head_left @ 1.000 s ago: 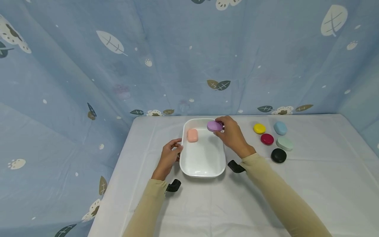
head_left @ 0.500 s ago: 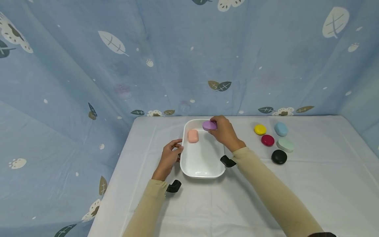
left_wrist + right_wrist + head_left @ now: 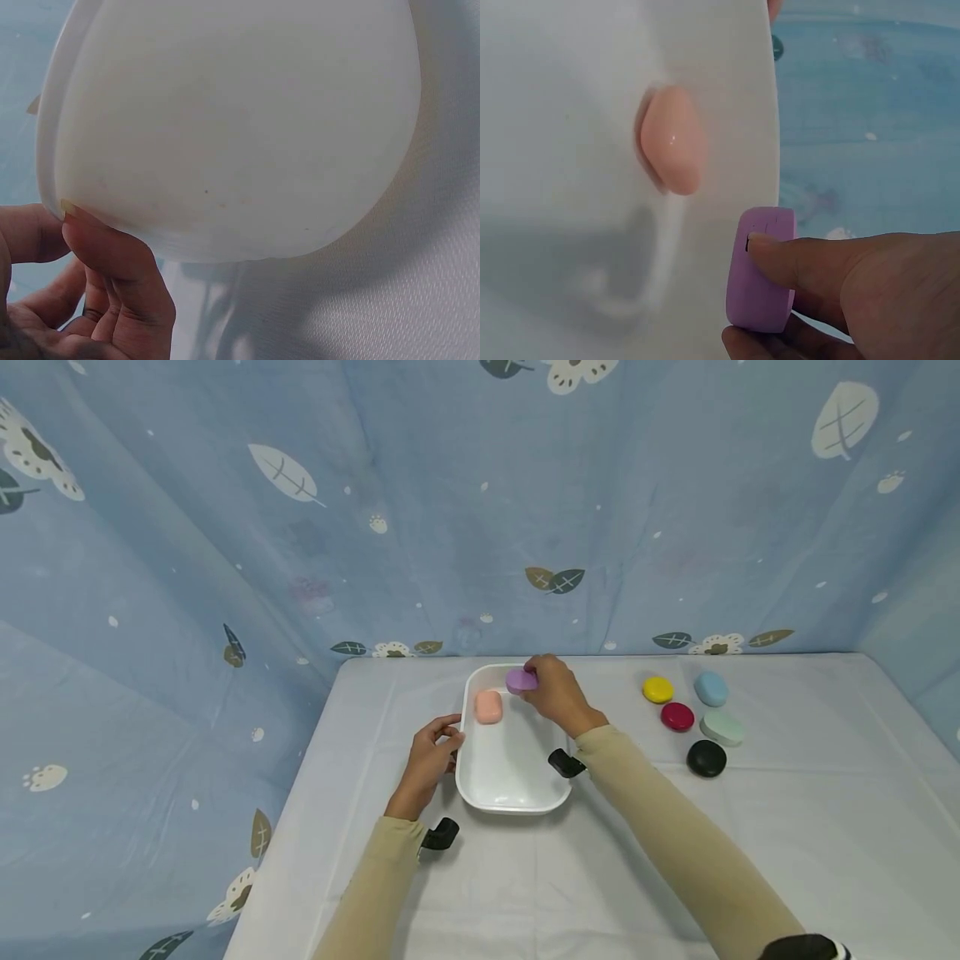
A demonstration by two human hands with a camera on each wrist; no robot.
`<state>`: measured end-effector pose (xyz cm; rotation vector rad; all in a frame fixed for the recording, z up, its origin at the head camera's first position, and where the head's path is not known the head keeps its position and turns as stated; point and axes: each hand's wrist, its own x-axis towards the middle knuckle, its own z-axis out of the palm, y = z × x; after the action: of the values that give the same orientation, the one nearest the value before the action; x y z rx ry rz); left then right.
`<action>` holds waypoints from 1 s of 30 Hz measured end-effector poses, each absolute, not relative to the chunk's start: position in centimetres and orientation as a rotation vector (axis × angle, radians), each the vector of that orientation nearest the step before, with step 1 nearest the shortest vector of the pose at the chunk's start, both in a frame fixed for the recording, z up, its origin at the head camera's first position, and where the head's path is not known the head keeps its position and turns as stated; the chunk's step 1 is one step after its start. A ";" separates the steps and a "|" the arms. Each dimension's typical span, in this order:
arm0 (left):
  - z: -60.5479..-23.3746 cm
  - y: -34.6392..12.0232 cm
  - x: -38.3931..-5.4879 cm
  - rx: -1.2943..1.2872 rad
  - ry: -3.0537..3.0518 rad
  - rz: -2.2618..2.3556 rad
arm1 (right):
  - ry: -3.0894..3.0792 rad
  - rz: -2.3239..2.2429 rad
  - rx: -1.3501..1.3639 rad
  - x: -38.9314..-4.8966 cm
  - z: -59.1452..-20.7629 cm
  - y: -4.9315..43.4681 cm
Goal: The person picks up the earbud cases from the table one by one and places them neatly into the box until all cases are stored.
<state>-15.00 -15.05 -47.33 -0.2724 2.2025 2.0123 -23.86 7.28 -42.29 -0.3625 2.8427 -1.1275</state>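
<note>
A purple bar of soap (image 3: 759, 277) is pinched between thumb and fingers of my right hand (image 3: 557, 695), above the far part of a white tray (image 3: 513, 802). On the tray's floor, to the left of the purple soap, lies a peach bar of soap (image 3: 488, 707). My left hand (image 3: 426, 765) pinches the tray's left rim between thumb and forefinger; its other fingers are curled below, as the left wrist view shows with the thumb (image 3: 112, 247) against the white wall. The right hand's farther fingertips are partly hidden behind the purple soap.
Right of the tray, several soaps lie on the white cloth (image 3: 825, 827): yellow (image 3: 657, 690), light blue (image 3: 711, 688), red (image 3: 677, 717), pale green (image 3: 722, 727) and black (image 3: 707, 758). A blue patterned curtain (image 3: 450, 527) hangs behind the table's far edge.
My right hand has moved left with the purple soap, from the tray's far right corner toward the peach soap. The left hand stays at the left rim.
</note>
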 end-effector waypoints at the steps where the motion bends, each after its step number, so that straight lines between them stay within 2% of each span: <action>1: -47.3 -15.1 -15.0 -0.270 2.202 2.014 | 2.845 -1.117 -0.363 -23.9 -42.4 7.2; 21: -47.4 -15.0 -15.0 -0.276 2.208 2.014 | 2.839 -1.052 -0.489 -24.3 -42.7 7.1; 30: -47.4 -14.9 -15.1 -0.284 2.207 2.012 | 2.858 -1.171 -0.491 -23.1 -42.5 9.2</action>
<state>-15.07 -14.93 -47.37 -0.2836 2.2068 2.0117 -23.11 9.23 -42.54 -0.4906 2.8583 -1.1714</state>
